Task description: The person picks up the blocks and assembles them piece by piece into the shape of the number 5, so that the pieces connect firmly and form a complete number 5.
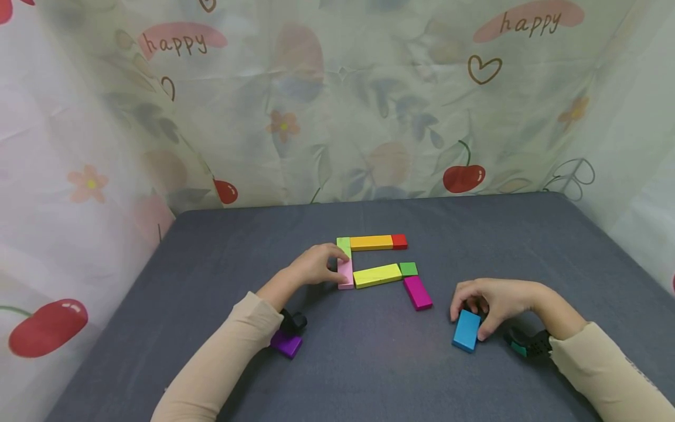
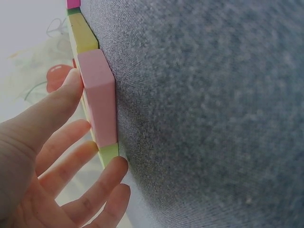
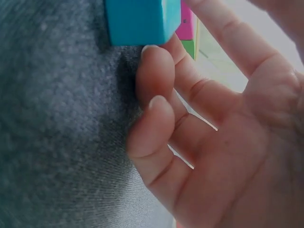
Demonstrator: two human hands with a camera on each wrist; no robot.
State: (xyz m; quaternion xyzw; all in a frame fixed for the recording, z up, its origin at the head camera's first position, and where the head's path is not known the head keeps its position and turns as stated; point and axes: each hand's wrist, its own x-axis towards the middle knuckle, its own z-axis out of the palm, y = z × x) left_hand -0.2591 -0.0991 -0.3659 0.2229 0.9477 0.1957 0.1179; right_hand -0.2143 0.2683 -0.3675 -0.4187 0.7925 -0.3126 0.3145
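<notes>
A pink block [image 1: 345,274] lies end to end with a light green block [image 1: 343,242] on the dark cloth. My left hand [image 1: 318,265] rests over these two, its thumb [image 2: 71,88] touching the pink block and its other fingers loosely spread beside them. On the right, my right hand [image 1: 493,302] holds a blue block [image 1: 466,331] between thumb and fingers, low at the cloth. In the right wrist view the blue block [image 3: 140,21] is partly cut off at the top, and the last fingers curl below it.
An orange block [image 1: 371,242] and a red block [image 1: 399,241] run right from the light green one. A yellow block [image 1: 377,276], a green block [image 1: 408,269] and a magenta block [image 1: 418,293] form a bent line. A purple block [image 1: 287,344] lies partly behind the left wrist.
</notes>
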